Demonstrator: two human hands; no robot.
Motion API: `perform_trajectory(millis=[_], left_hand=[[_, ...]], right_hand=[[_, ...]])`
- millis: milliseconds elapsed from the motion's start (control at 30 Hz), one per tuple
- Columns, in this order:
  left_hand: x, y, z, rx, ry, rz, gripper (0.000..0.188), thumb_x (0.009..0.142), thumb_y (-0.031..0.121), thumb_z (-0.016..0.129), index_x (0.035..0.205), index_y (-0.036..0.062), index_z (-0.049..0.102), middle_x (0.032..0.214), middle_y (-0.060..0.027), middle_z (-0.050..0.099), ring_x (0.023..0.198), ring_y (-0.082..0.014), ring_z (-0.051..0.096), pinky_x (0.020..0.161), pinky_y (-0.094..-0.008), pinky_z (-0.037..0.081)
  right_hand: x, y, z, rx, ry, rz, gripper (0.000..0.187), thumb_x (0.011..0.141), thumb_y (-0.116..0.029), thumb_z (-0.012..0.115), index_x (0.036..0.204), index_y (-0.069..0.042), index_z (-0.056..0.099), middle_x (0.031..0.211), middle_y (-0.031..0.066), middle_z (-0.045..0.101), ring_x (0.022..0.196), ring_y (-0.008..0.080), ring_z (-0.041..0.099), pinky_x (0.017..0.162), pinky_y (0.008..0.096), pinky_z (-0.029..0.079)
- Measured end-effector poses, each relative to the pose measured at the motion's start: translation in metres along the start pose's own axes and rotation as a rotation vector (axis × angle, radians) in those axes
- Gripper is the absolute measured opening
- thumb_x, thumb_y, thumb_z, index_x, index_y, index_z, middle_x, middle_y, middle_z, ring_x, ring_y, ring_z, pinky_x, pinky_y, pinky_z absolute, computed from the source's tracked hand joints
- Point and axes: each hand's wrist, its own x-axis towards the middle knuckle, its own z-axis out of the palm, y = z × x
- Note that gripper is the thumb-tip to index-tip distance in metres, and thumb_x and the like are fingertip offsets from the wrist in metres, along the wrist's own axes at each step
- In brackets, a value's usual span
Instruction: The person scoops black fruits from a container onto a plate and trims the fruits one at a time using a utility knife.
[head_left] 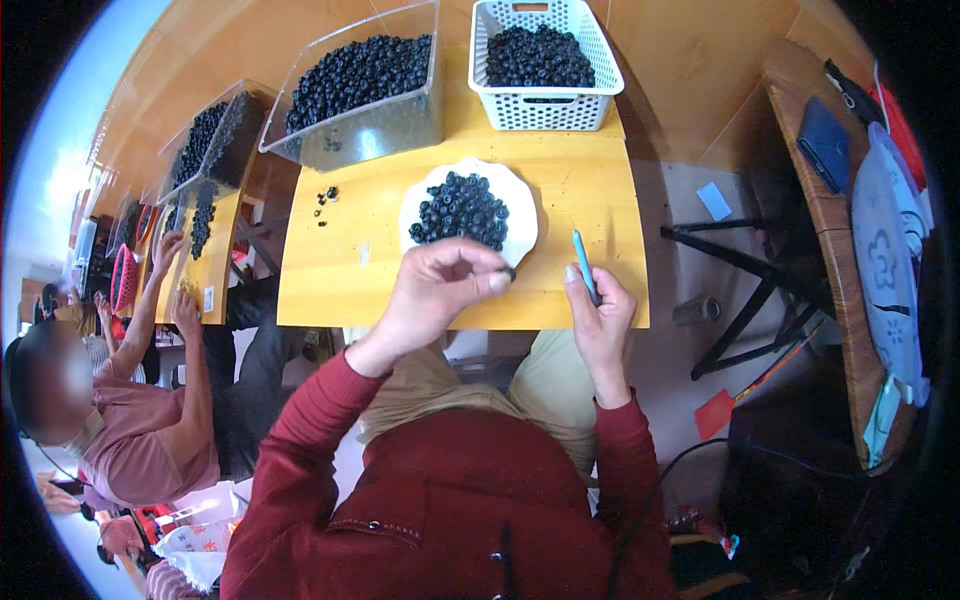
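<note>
My left hand (430, 292) is closed in a pinch at the near edge of a white plate (523, 215). Between its thumb and forefinger shows a small dark round piece (510, 274). Similar bead-like dark pieces (458, 208) are heaped on the plate; their exact kind is too small to tell. To the right of the plate, my right hand (606, 322) grips a slim teal pen-like tool (583, 253), its end pointing up and away from me. The tool stands apart from the left hand, and its lower part is hidden by the fingers.
Behind the plate on the wooden table (350, 280) stand a clear bin (380, 140) and a white perforated basket (545, 112), both holding dark pieces. A few loose pieces (322, 200) lie at left. Another person (150, 420) works at a table further left. A black-legged stand (745, 265) is at right.
</note>
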Motion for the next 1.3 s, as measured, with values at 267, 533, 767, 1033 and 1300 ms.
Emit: perform_trajectory(millis=[267,533,767,1033,1300], left_hand=[[0.173,0.067,-0.011,0.701,0.206,0.451,0.025,0.088,0.015,0.075,0.107,-0.0008,0.073,0.092,-0.0098,0.075,0.084,-0.0117,0.069,0.075,-0.0271,0.055],[0.152,0.023,-0.038,0.922,0.039,0.354,0.026,0.087,0.010,0.074,0.110,-0.0004,0.071,0.096,-0.0133,0.075,0.086,-0.0154,0.071,0.078,-0.0307,0.057],[0.051,-0.002,-0.063,0.981,-0.016,0.247,0.021,0.083,0.007,0.077,0.102,0.0002,0.072,0.097,-0.0124,0.072,0.088,-0.0209,0.069,0.080,-0.0328,0.055],[0.007,-0.018,-0.071,1.126,-0.013,0.375,0.022,0.078,0.006,0.079,0.098,0.0041,0.073,0.097,-0.0110,0.070,0.096,-0.0293,0.065,0.085,-0.0388,0.053],[0.008,-0.024,-0.070,1.170,-0.086,0.458,0.022,0.076,0.007,0.079,0.098,0.0047,0.073,0.096,-0.0091,0.070,0.095,-0.0286,0.064,0.083,-0.0397,0.053]], right_hand=[[-0.002,0.003,-0.001,0.014,-0.008,-0.008,0.024,0.096,-0.021,0.068,0.091,0.002,0.068,0.063,-0.0066,0.046,0.059,0.0025,0.038,0.050,0.0239,0.030],[0.001,0.003,-0.007,0.042,-0.007,0.018,0.023,0.096,-0.020,0.069,0.092,0.002,0.068,0.064,-0.0073,0.046,0.059,0.0018,0.038,0.051,0.0226,0.030],[0.001,0.005,-0.007,-0.003,-0.026,-0.015,0.022,0.095,-0.019,0.069,0.094,0.002,0.068,0.065,-0.0060,0.048,0.061,0.0021,0.039,0.052,0.0217,0.032],[-0.002,0.005,-0.004,0.036,-0.020,-0.028,0.023,0.095,-0.019,0.070,0.097,0.004,0.068,0.069,-0.0056,0.052,0.062,0.0016,0.041,0.054,0.0202,0.034],[-0.002,0.013,-0.005,-0.018,-0.026,-0.050,0.022,0.095,-0.018,0.070,0.096,0.004,0.068,0.069,-0.0057,0.052,0.063,0.0017,0.041,0.054,0.0200,0.034]])
